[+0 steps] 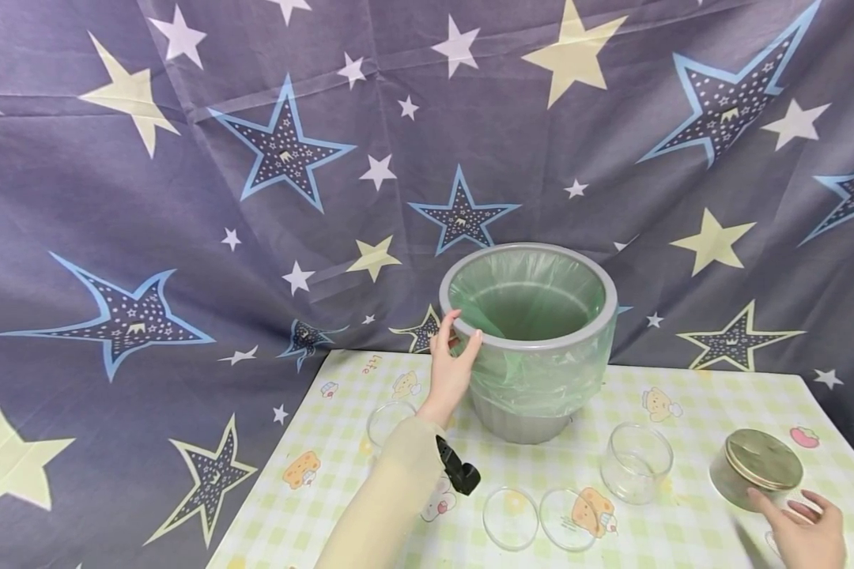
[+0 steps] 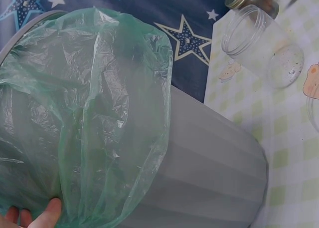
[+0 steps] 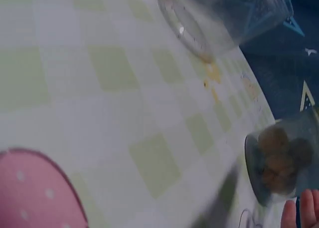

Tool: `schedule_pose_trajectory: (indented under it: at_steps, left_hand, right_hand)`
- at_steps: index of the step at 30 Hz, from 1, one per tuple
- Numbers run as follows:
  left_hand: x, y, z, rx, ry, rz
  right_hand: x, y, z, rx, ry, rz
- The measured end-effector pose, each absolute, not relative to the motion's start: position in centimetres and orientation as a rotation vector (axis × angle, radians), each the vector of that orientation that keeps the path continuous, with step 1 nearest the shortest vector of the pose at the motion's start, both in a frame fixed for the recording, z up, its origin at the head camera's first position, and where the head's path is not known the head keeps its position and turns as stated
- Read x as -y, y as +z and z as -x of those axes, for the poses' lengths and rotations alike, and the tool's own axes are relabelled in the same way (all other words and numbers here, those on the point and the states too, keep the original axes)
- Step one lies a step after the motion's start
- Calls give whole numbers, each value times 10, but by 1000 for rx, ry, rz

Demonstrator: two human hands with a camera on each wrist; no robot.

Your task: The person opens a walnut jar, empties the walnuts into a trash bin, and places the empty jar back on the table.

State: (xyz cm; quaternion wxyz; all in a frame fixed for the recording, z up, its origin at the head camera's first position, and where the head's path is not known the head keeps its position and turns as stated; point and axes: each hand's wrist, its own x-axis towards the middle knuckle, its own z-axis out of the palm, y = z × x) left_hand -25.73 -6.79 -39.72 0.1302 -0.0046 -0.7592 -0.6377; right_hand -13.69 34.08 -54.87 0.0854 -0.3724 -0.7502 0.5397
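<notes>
We see a ribbed grey bin, round and tapering toward its base, lined with a thin, crinkled green bag that folds over the smooth rim and hangs loosely outside. It stands upright near the back of the checked tablecloth, its long axis vertical and its wide mouth facing up. Toward the right edge we find a squat, see-through lidded jar with a shiny gold-coloured lid; through its wall we make out rounded brown lumps. It too sits upright, lid uppermost. Between bin and jar stands a clear, lidless jar, mouth up, and two thin transparent discs lie flat side by side in front. Our left hand rests at the bin's left side, thumb and fingers apart, touching the bag below the rim. Our right hand is beside the lidded jar, its fingers apart and clasping nothing; we cannot tell whether its thumb touches the wall.
</notes>
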Motion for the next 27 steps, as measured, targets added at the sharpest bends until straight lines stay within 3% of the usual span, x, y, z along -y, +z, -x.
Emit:
schedule_pose_trajectory:
  at_steps: [27]
  left_hand:
    - [69,-398,257,2198,-1827,29]
  right_hand:
    - [-360,-572,163,2501,1570,949]
